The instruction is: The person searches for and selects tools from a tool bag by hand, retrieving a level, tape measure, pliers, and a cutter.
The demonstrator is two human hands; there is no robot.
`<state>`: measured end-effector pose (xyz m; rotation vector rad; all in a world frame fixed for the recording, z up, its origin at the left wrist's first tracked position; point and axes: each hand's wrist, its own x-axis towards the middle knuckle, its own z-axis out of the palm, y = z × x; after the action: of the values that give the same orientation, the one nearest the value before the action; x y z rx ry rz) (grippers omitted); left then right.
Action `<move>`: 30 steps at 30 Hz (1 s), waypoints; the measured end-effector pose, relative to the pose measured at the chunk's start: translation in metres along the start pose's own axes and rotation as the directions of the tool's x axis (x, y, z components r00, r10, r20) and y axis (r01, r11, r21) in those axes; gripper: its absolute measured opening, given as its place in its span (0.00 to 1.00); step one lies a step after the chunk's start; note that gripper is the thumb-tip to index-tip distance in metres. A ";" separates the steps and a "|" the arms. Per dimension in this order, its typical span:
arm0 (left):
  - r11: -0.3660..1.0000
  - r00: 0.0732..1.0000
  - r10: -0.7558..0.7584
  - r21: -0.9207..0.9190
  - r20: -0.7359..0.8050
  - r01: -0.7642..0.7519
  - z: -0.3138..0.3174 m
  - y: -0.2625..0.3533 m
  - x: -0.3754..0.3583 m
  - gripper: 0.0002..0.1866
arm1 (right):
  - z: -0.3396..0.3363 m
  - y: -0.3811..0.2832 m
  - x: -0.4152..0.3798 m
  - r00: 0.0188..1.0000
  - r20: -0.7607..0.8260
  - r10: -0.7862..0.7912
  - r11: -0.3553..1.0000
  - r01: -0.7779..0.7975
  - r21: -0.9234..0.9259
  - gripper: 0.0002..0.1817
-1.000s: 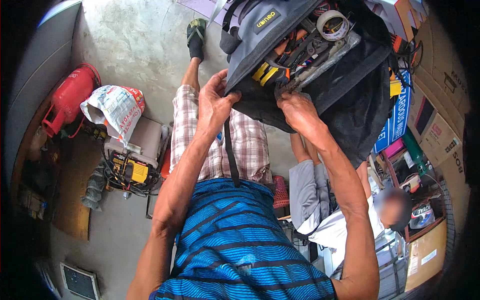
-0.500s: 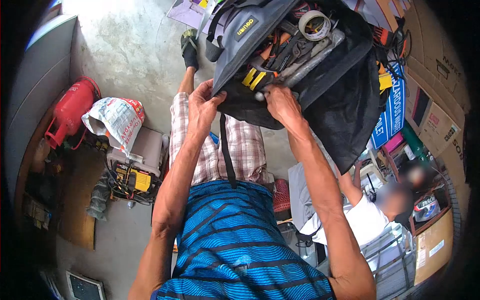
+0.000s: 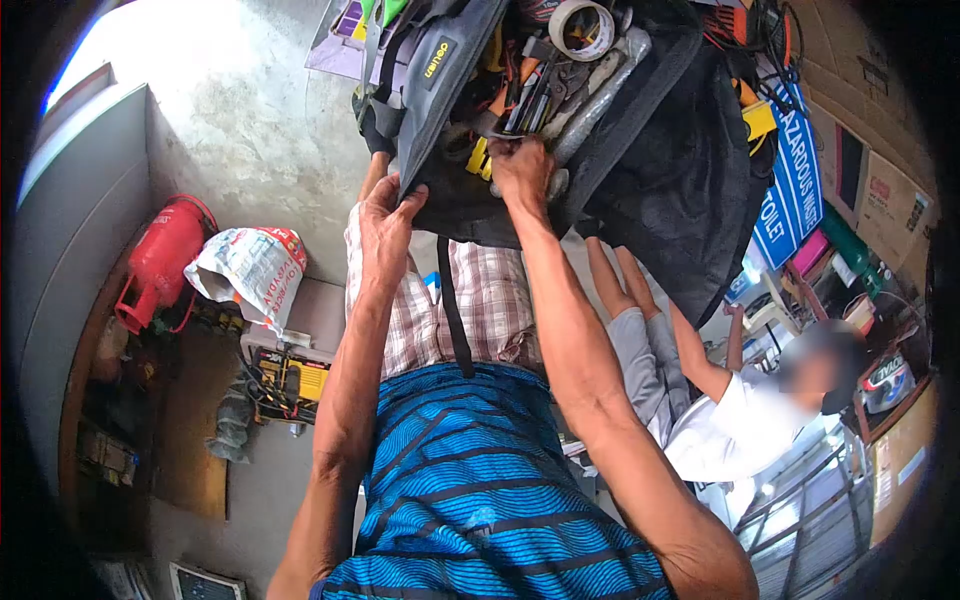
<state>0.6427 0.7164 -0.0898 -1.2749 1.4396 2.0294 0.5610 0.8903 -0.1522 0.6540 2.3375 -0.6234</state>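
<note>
The black-and-grey tool bag slants across the top centre of the frame, mouth open, a yellow-lettered label on its grey side; inside, hand tools crowd beside a yellow-and-black item.

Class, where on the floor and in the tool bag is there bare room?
Bare concrete floor lies between the grey panel, red gas cylinder and tool bag; another patch between the brown board and left forearm. At the bag, black fabric shows between left hand and right hand. Crowded: above the right hand, with tape roll and pliers.
</note>
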 end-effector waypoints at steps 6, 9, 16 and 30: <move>0.996 0.998 0.054 0.075 -0.036 -0.051 -0.007 -0.014 0.008 0.14 | 0.000 -0.015 -0.016 0.985 -0.132 0.109 0.988 -0.093 0.126 0.25; 0.990 0.998 0.061 0.131 0.001 -0.060 -0.011 -0.018 0.012 0.13 | 0.001 0.006 -0.006 0.987 -0.152 0.048 0.987 -0.023 0.157 0.23; 0.963 0.998 0.007 0.270 0.064 -0.024 -0.016 -0.020 0.015 0.30 | -0.004 0.037 -0.005 0.998 -0.060 -0.027 0.886 0.052 0.460 0.09; 0.511 0.733 0.594 0.547 0.332 -0.663 0.072 0.087 -0.020 0.18 | -0.068 -0.076 0.056 0.818 -0.384 -0.427 0.890 0.456 -0.020 0.22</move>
<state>0.5586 0.7469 -0.0181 -0.3365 2.5149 1.6128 0.4491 0.8873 -0.1228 0.2655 2.8799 -0.8523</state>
